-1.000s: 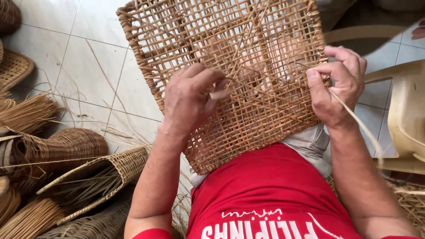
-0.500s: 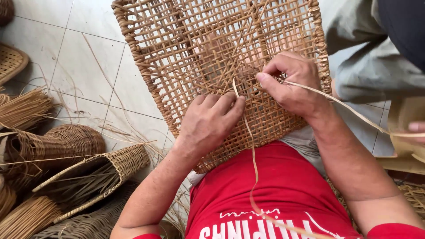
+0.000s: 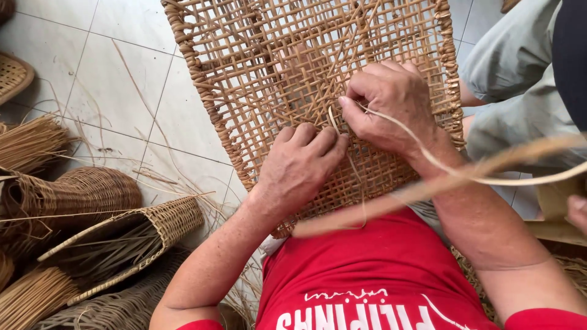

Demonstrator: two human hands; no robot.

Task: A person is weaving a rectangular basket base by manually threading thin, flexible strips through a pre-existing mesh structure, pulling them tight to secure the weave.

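Observation:
A flat woven rattan panel (image 3: 269, 67) with an open lattice leans against my lap, its thick braided rim running down both sides. My left hand (image 3: 299, 165) lies palm down on the denser lower weave, fingers pressed together near the working spot. My right hand (image 3: 385, 104) is closed around a thin pale rattan strip (image 3: 465, 174), pinching it where it enters the lattice. The strip loops off to the right and sweeps back, blurred, across my red shirt.
Several woven baskets and cone-shaped wicker pieces (image 3: 92, 208) lie on the tiled floor (image 3: 104, 73) at the left, with loose rattan strands (image 3: 30, 140) beside them. Another person in grey clothing (image 3: 520, 79) sits at the upper right; part of a hand (image 3: 578, 211) shows at the right edge.
My right hand has moved left from the panel's right edge to its middle, pulling the strip through. My left hand has slid lower on the weave. The view has moved closer.

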